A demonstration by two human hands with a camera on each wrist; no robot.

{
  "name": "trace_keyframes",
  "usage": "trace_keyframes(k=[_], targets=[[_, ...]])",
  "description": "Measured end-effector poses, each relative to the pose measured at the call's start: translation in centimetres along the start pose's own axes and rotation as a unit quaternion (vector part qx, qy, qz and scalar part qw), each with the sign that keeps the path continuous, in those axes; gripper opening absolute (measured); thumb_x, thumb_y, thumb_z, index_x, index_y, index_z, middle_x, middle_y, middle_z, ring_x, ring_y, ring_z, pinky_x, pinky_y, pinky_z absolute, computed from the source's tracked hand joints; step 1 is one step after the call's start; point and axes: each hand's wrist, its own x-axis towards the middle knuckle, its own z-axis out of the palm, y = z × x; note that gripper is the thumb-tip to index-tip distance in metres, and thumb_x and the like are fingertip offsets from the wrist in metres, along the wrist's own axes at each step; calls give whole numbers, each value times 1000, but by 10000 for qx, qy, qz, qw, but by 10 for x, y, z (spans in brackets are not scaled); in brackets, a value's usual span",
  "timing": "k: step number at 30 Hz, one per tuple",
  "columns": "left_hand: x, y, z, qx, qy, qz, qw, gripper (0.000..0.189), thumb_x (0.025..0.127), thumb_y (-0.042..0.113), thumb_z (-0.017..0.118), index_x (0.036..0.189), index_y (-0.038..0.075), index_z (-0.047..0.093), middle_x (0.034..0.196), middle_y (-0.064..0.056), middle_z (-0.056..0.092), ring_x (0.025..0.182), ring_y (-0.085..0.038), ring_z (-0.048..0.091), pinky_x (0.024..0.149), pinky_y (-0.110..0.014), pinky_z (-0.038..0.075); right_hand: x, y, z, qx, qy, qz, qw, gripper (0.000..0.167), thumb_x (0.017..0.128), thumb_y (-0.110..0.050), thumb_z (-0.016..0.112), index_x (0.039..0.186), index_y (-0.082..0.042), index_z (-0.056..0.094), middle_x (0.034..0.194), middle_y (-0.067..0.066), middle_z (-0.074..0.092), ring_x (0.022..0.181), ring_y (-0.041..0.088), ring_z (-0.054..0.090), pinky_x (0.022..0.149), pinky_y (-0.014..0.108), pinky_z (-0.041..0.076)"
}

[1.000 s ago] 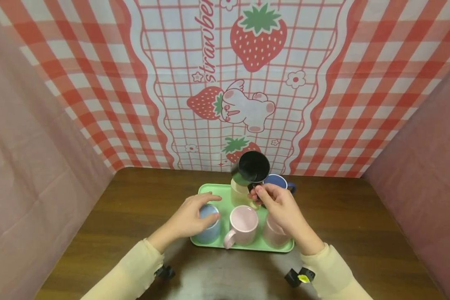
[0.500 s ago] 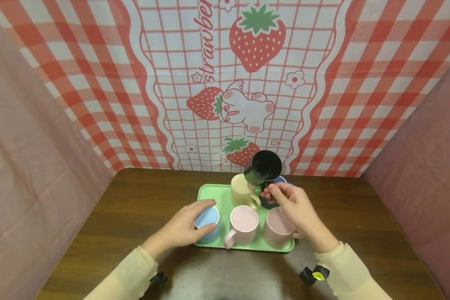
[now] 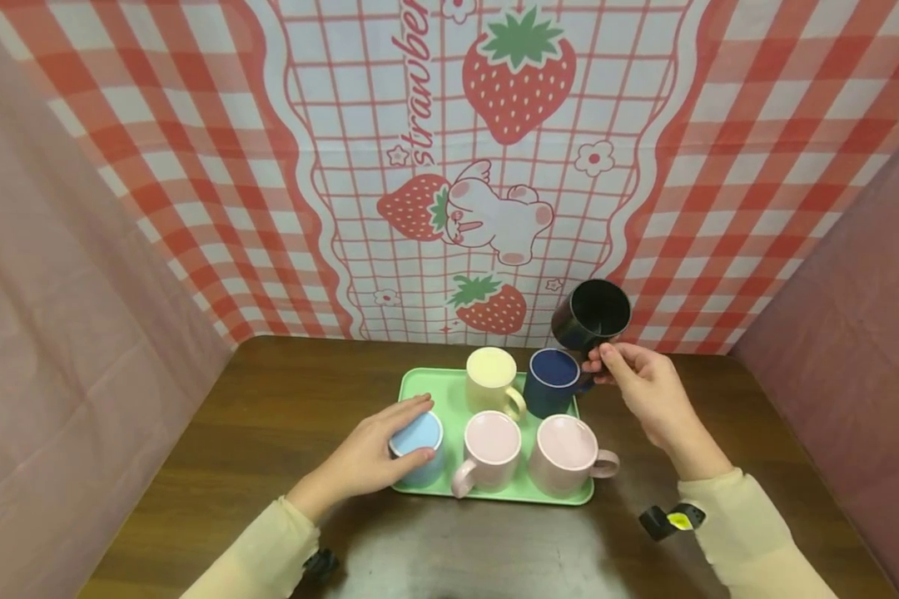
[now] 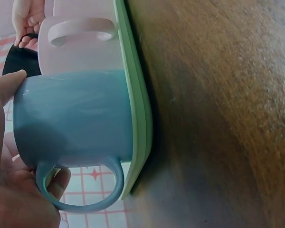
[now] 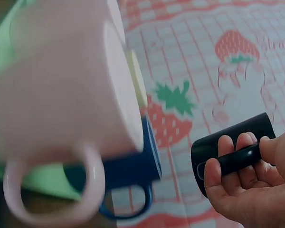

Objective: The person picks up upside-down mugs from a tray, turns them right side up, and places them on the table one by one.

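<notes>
My right hand (image 3: 648,391) holds a black mug (image 3: 592,314) by its handle, off the tray, past its back right corner. The mug's dark opening tilts toward me. In the right wrist view, fingers curl round the black handle (image 5: 237,159). My left hand (image 3: 367,445) spans the light blue mug (image 3: 419,453) at the tray's left end, thumb on the near side and fingers on the far side. In the left wrist view, the thumb lies at the blue mug's (image 4: 76,118) upper edge. Its handle (image 4: 85,206) points away from the other mugs.
On the green tray (image 3: 434,383) also stand a yellow mug (image 3: 489,387), a dark blue mug (image 3: 548,391) and two pink mugs, the left one (image 3: 490,466) and the right one (image 3: 562,466). A strawberry-print cloth (image 3: 419,274) hangs behind the brown table (image 3: 307,374).
My right hand has carried the black mug rightward, from over the yellow mug to past the dark blue one. My left hand has settled around the light blue mug.
</notes>
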Motion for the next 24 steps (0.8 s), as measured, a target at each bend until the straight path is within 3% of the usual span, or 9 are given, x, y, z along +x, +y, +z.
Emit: trace_keyframes(k=[9,14,24], targets=[[-2,-1,2,148,-133,-86,9998,67,100,32,82,157,5,59,162,-11,57,148,-35,54,116,-62,46,10,31,-44,-224,295,276,9989,47,117,-22,54,129,23,60,97,-13,77,92,-2,72,83,17,60],[-2,-1,2,173,-252,-157,9994,66,103,34,79,159,6,57,163,-11,55,146,-36,56,113,-64,47,13,52,-64,26,369,502,9981,49,117,-21,53,130,26,57,94,-14,75,91,-2,73,79,18,60],[-2,-2,1,121,-281,-206,9993,65,102,34,80,159,9,58,161,-10,57,144,-35,58,112,-65,47,9,86,-88,-228,204,973,9948,54,118,-23,50,135,28,52,94,-16,72,90,-5,71,79,20,62]])
